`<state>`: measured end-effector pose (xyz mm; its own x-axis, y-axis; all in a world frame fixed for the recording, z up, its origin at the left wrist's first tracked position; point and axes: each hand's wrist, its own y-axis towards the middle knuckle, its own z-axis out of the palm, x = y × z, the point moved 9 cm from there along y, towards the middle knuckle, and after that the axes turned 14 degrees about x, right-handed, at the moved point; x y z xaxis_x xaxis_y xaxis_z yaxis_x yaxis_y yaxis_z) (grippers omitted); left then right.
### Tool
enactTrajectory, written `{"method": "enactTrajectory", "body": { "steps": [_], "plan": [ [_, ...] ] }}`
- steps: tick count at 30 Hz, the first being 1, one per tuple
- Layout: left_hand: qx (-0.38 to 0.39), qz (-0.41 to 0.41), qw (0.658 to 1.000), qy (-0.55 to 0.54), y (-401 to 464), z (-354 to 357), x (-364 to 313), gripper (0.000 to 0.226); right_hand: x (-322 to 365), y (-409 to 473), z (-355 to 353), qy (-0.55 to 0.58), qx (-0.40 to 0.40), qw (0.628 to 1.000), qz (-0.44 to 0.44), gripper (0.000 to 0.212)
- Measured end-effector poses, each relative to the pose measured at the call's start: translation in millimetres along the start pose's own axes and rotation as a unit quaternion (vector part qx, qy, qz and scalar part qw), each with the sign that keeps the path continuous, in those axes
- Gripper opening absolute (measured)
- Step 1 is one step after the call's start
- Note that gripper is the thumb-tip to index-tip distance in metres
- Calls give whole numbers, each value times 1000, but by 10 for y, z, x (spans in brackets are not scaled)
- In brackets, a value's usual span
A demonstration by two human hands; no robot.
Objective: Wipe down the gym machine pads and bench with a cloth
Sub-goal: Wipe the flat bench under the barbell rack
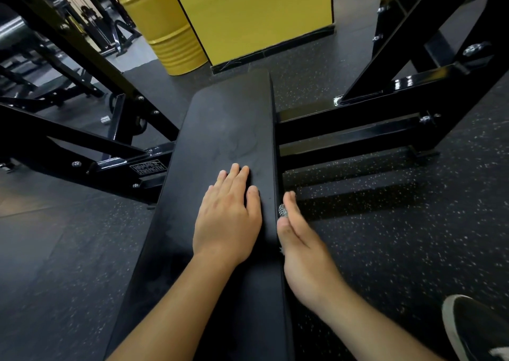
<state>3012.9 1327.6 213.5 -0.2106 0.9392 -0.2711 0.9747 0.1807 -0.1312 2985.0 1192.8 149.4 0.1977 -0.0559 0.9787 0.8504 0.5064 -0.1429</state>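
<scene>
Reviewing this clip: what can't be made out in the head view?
- Cloth: only a small mesh scrap shows; the right hand hides the rest against the bench side.
- Right hand's fingertips: hidden behind the bench edge.
- Near end of the bench: cut off by the bottom edge.
- Shoe: cut off at the corner.

- Your left hand point(227, 217) lies flat, palm down, fingers straight and together.
- Your right hand point(298, 239) stands on edge just right of it, fingers pinching a small patterned cloth point(283, 211).
</scene>
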Motion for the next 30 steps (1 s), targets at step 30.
{"method": "enactTrajectory", "body": {
  "steps": [30],
  "plan": [
    [2, 6, 1000, -6, 23, -5, 37, 54, 60, -70, 6, -62, -4, 996, 60, 52]
  ]
}}
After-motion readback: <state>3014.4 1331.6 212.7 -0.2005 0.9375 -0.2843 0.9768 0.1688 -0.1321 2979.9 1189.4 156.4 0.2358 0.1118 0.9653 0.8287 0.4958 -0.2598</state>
